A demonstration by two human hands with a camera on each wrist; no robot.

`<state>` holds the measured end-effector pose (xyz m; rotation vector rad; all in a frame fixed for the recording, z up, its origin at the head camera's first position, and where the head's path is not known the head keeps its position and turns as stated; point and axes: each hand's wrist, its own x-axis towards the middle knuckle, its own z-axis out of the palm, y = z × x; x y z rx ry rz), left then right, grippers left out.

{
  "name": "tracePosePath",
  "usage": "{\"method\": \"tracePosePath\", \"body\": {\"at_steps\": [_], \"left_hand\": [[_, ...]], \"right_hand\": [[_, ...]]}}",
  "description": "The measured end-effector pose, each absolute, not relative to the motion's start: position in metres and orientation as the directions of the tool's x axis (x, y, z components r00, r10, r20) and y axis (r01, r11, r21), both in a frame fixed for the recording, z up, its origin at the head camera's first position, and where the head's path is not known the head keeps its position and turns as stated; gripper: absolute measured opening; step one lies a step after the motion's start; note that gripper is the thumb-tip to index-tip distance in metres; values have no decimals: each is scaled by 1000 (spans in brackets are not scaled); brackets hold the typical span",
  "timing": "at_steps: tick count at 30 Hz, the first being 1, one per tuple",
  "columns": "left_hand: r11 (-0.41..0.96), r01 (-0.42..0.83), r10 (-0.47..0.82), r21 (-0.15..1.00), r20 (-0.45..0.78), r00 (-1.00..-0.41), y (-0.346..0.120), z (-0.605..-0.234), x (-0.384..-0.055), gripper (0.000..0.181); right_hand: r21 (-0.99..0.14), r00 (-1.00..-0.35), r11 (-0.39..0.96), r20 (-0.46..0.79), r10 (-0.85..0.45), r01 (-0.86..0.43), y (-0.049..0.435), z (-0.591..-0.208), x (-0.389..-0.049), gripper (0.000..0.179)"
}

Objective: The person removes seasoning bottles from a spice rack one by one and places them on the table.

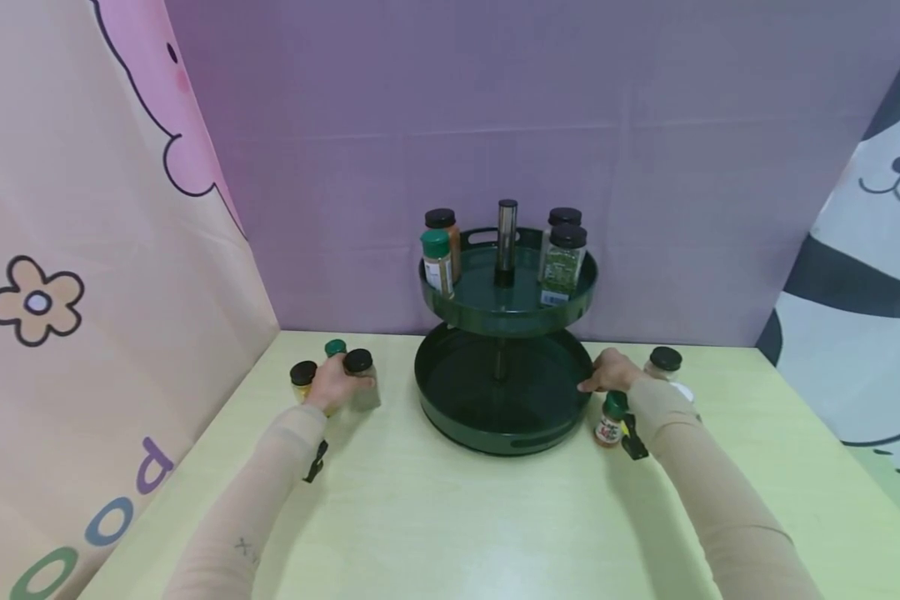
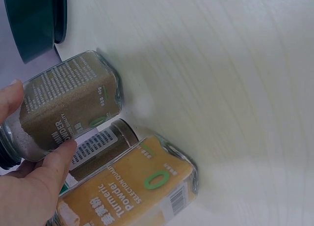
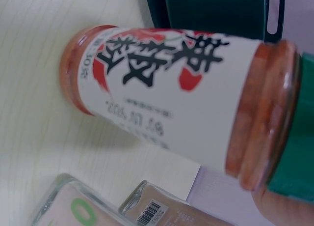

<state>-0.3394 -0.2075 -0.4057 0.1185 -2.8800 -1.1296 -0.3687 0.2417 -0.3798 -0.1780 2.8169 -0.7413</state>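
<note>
Left fingers (image 2: 58,163) grasp a brown powder jar (image 2: 66,100); in wrist view the chilli jar (image 3: 184,105) mostly hides right fingers (image 1: 592,384), hold unclear

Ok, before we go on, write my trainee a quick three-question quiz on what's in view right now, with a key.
1. How many jars stand on the upper tray?
2. True or false: the left hand grips the jar of brown powder.
3. What colour is the cap on the red-and-white labelled jar, closest to the right wrist camera?
A) black
B) green
C) white

Key:
1. Four: two on the left side, two on the right.
2. True.
3. B.
</note>
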Motion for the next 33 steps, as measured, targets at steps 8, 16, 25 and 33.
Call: {"method": "tracePosePath", "body": {"at_steps": [8,16,25,33], "left_hand": [[724,-43,-82,689,24,-996,-208,-409,-341,59],[724,-47,-82,688,19,-996,-207,-408,-339,61],[716,-48,-86,697,20,-996,-207,-408,-339,61],[739,-64,-92,670,7,-996,-205,-404,-336,60]], "right_hand": [[-498,-967,865,-182,-176,-63,242,-380,-369,54],[-491,-970,867,-161,-184,-82,243,-379,-366,42],[-495,-971,866,-166,-173,-69,242,-379,-365,55],[-487,-968,868,-159,-193,-93,242,-378,-364,27]]}}
